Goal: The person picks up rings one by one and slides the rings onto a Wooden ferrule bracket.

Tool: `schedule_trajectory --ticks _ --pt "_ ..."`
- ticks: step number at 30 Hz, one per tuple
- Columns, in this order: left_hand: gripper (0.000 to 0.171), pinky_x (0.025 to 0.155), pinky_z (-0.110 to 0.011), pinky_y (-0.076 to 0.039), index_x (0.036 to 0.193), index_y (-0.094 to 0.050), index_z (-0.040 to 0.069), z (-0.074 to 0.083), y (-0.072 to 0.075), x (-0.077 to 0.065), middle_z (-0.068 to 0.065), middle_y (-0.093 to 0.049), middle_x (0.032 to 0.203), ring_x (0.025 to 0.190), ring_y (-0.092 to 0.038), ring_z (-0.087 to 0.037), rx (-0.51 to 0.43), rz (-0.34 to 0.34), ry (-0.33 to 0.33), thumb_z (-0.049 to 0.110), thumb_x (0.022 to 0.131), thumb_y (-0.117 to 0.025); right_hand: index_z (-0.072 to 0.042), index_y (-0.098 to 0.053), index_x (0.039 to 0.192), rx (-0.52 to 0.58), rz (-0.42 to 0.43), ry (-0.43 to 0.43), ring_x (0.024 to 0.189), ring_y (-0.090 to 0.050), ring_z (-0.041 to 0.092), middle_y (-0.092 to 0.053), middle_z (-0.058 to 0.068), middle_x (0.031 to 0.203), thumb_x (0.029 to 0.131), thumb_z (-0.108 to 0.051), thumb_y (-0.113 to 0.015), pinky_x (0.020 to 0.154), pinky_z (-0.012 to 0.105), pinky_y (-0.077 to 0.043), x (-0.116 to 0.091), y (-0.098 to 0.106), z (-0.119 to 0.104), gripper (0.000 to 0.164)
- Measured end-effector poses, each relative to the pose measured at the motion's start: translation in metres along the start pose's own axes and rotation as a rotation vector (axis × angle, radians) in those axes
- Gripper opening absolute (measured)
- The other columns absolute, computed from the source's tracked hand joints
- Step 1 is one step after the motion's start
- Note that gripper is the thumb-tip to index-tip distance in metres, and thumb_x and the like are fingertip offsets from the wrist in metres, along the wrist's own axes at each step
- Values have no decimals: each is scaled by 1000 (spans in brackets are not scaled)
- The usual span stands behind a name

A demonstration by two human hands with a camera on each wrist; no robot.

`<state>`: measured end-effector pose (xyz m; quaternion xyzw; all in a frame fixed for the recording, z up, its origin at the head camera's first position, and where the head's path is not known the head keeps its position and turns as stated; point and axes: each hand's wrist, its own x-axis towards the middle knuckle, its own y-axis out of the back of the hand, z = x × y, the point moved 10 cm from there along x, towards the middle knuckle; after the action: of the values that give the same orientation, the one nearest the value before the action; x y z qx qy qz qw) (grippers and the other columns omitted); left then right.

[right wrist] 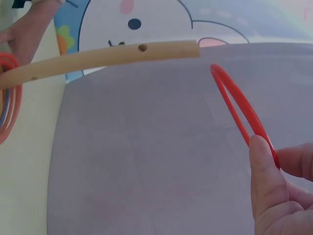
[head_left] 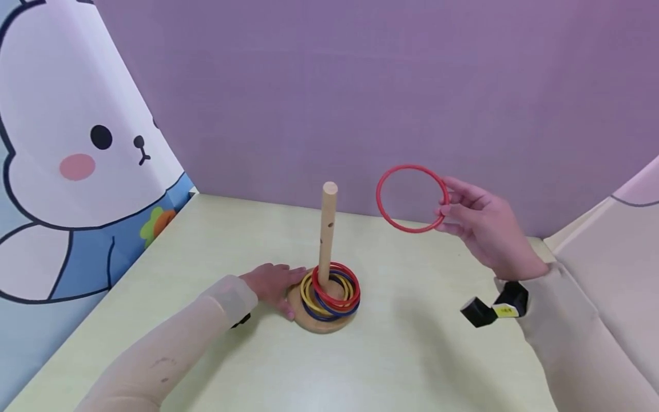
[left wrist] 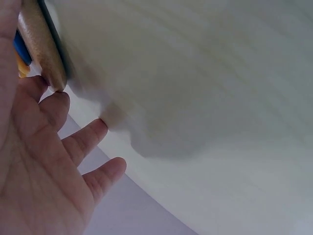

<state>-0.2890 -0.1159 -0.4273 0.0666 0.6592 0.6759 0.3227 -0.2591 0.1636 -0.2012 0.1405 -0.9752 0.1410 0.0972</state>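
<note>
A red ring [head_left: 410, 167] is pinched between the thumb and fingers of my right hand [head_left: 484, 229], held up in the air to the right of a wooden peg [head_left: 327, 234]. In the right wrist view the held ring [right wrist: 244, 105] appears nearly edge-on, close beyond the peg's tip. The peg stands upright on a round wooden base [head_left: 321, 328]. Several yellow, blue and red rings [head_left: 355, 280] lie around its foot. My left hand [head_left: 270, 286] rests on the table with spread fingers touching the left rim of the base; the left wrist view shows fingertips [left wrist: 58, 105] at the base's edge.
A pale table [head_left: 401, 366] lies beneath the stand. A purple backdrop [head_left: 329, 103] rises behind it, with a cartoon-printed panel [head_left: 62, 126] on the left. A pale panel [head_left: 618, 252] borders the right side. Both wrists carry black cameras [head_left: 512, 298].
</note>
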Motion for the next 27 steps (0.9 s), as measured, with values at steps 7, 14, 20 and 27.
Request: schedule_trajectory --ticks 7,14,20,27 --pt "99 107 -52 -32 151 -32 15 1 0 -3 -2 -32 154 136 -34 -37 23 -1 -32 56 72 -76 -7 -65 121 72 -1 38 80 -67 19 -62 10 91 89 8 -60 73 32 -57 10 -30 -4 36" --pt "99 107 -53 -31 150 -32 13 4 0 -6 -5 -33 154 135 -35 -37 3 0 -53 55 72 -77 1 -50 135 40 -4 21 78 -66 17 -61 9 91 90 6 -59 73 31 -57 17 -55 3 46" --pt "99 108 -54 -29 151 -31 15 2 -1 -5 -4 -32 154 136 -35 -36 3 -3 -49 54 72 -77 4 -39 143 1 -10 -9 77 -64 15 -60 7 91 92 7 -55 73 31 -57 24 -71 9 53" --pt "99 107 -52 -32 151 -32 16 -1 -5 -5 -3 -35 152 135 -35 -35 -21 -6 -34 54 71 -78 0 -40 144 -81 -6 -48 78 -63 15 -58 6 94 93 8 -52 74 29 -57 33 -87 24 52"
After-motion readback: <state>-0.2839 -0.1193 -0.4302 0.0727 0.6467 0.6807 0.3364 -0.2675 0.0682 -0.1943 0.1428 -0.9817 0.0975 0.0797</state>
